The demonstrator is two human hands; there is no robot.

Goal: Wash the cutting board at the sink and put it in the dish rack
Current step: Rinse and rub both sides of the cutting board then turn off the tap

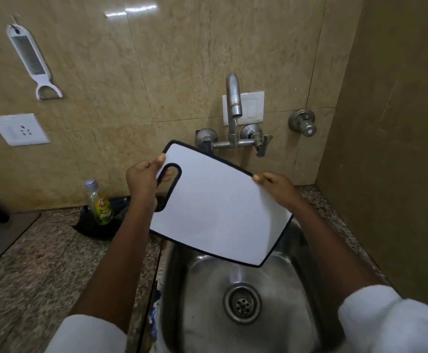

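Both hands, L [141,180] & R [276,186], hold cutting board [215,207] over sink [208,289].

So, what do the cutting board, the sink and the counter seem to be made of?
The cutting board looks like white plastic, matte and smooth, with a dark rim, perhaps rubber. The sink seems to be stainless steel: grey, brushed, with soft reflections. The counter looks like polished granite, judging by its speckled grain, though it could be an imitation.

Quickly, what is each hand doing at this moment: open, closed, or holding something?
Left hand: closed on the cutting board, gripping at its handle slot.
Right hand: closed on the cutting board's far right edge.
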